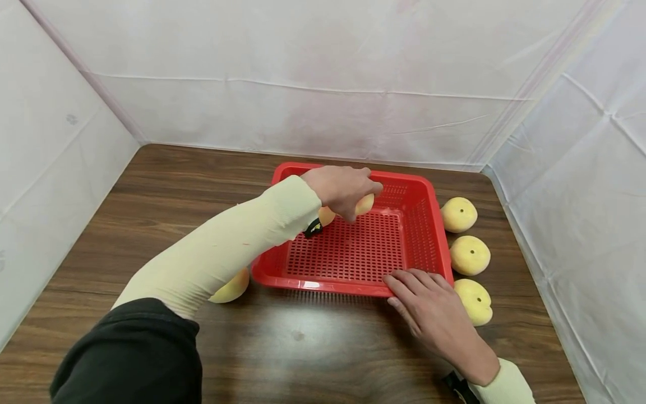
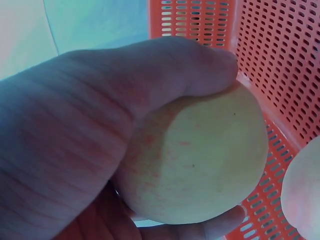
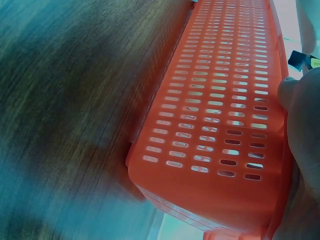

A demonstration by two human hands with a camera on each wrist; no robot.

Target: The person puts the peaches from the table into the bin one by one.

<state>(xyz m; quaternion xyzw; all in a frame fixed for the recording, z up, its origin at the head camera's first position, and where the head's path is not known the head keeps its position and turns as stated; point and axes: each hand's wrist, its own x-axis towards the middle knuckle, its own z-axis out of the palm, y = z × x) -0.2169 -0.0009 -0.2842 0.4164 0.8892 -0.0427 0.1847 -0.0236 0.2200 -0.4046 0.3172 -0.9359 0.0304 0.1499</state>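
The left hand [image 1: 343,188] grips a yellow peach [image 2: 200,155] over the far end of the red basket [image 1: 419,235] – the right hand [image 1: 429,308], fingers flat, presses the basket's near rim on the counter [image 1: 151,191]

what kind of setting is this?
Probably a staged recording booth, not a kitchen: white sheeting walls in a bare wooden table, with only a red basket and yellow fruit.

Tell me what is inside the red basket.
Inside the red basket, the left hand grips a yellow fruit over the far end; a second fruit sits beside it, mostly covered by the wrist. The remaining floor shows bare.
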